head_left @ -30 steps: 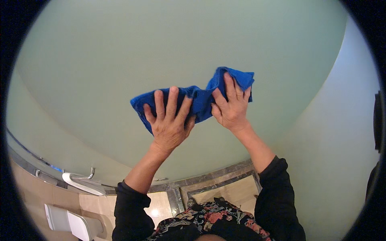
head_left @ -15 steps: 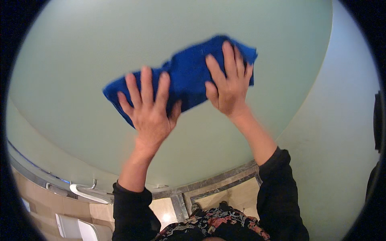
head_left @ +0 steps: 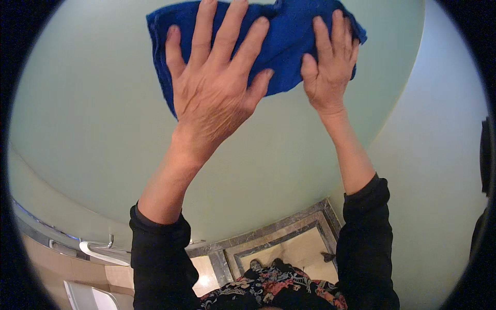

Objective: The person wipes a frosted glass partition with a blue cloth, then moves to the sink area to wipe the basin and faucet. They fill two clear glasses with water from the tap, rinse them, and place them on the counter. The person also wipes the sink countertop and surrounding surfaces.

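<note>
A blue cloth (head_left: 284,54) is spread against a large pale green, smooth panel (head_left: 248,170). My left hand (head_left: 214,85) lies flat on the cloth's left part, fingers stretched and spread, the longest reaching the top of the picture. On the cloth's right part, my right hand (head_left: 330,67) presses with its fingers extended and closer together, the thumb apart. A corner of the cloth sticks out to the right of those fingertips. The cloth's upper edge is partly cut off by the picture's top.
To the right a pale bluish wall (head_left: 439,129) meets the panel. At the lower left are a white curved fixture (head_left: 103,253) and a white basin-like object (head_left: 90,297). Dark stone strips border the beige floor (head_left: 289,250) below, where my shoes show.
Both hands have moved upward and to the right across the panel, and the cloth has gone with them. My left hand looks larger now. Both hands stay flat on the cloth.
</note>
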`<move>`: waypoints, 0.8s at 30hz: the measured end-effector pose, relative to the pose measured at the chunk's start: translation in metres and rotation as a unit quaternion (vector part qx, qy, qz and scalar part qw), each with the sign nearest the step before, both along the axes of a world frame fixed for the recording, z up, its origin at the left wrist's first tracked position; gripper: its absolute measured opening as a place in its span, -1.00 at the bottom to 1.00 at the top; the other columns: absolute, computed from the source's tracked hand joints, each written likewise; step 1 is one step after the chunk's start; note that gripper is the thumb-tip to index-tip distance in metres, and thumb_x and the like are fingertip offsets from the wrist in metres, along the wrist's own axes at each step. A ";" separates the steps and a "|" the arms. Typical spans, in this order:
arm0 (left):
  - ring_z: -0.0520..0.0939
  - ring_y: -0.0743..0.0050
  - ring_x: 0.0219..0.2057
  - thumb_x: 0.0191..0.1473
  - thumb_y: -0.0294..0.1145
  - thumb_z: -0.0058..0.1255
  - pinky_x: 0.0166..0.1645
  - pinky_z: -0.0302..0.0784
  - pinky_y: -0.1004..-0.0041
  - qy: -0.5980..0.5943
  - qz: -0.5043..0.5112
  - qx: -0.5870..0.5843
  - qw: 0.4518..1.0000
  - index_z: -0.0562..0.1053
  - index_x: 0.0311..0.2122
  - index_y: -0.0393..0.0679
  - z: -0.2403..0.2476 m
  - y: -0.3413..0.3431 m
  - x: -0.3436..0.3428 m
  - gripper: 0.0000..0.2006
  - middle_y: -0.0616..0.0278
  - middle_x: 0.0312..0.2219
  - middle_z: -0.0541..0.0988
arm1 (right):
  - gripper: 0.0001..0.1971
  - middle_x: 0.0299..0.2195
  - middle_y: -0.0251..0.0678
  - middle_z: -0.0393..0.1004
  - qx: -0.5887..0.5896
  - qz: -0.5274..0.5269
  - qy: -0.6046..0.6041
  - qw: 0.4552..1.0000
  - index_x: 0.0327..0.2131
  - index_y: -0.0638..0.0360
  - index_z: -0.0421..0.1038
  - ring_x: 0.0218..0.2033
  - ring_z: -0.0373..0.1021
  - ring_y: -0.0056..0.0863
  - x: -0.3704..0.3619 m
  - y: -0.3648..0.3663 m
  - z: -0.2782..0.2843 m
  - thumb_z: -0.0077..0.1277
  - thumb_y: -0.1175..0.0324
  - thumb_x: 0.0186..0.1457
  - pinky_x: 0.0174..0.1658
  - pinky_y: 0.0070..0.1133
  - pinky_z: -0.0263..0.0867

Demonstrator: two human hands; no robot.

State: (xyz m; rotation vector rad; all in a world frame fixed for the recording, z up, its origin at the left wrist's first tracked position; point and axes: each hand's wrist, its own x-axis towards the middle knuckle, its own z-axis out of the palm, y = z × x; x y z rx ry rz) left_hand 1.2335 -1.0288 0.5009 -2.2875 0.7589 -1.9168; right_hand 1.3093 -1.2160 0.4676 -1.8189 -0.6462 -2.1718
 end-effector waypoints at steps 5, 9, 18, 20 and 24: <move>0.09 0.14 0.20 -0.22 -0.16 0.12 0.19 -0.20 0.00 0.040 0.013 0.002 0.999 0.33 0.05 0.15 -0.010 0.004 0.003 -0.40 0.29 0.15 0.18 | -0.45 0.17 -0.03 0.02 0.021 0.021 0.026 0.999 0.07 0.02 0.23 0.15 0.01 -0.03 0.000 0.005 -0.015 -0.13 0.06 -0.01 0.12 -0.08 -0.19; 0.08 0.00 0.20 -0.23 -0.17 0.12 0.19 -0.26 -0.05 0.112 0.034 0.033 0.993 0.34 0.04 0.14 -0.079 0.013 -0.012 -0.41 0.19 0.16 0.18 | -0.44 0.17 0.06 -0.01 0.033 0.033 0.107 0.993 0.05 0.05 0.23 0.15 0.01 0.05 -0.018 0.010 -0.095 -0.13 0.01 -0.01 0.12 -0.03 -0.21; 0.09 0.03 0.20 -0.29 -0.25 0.14 0.19 -0.21 -0.07 0.120 0.001 0.041 0.992 0.33 0.05 0.13 -0.103 0.021 -0.009 -0.36 0.18 0.16 0.18 | -0.49 0.16 0.03 0.03 0.033 0.046 0.115 0.992 0.02 0.00 0.25 0.10 0.08 0.01 -0.017 0.012 -0.099 -0.12 0.13 -0.06 0.09 0.06 -0.20; 0.09 0.06 0.21 -0.25 -0.24 0.13 0.20 -0.20 -0.02 0.084 0.005 0.016 0.996 0.29 0.09 0.13 -0.058 0.009 -0.003 -0.34 0.21 0.15 0.19 | -0.50 0.16 0.01 0.04 0.028 0.026 0.056 0.998 0.01 0.01 0.26 0.09 0.09 -0.01 -0.006 0.006 -0.049 -0.14 0.13 -0.06 0.09 0.00 -0.15; 0.09 0.04 0.20 -0.21 -0.21 0.12 0.18 -0.17 -0.06 0.030 0.011 -0.018 0.999 0.31 0.07 0.10 -0.021 -0.001 0.001 -0.38 0.20 0.15 0.18 | -0.49 0.17 -0.02 0.03 0.028 0.014 0.021 0.999 0.03 0.01 0.26 0.12 0.05 -0.02 0.000 0.004 -0.009 -0.13 0.14 -0.06 0.09 -0.02 -0.14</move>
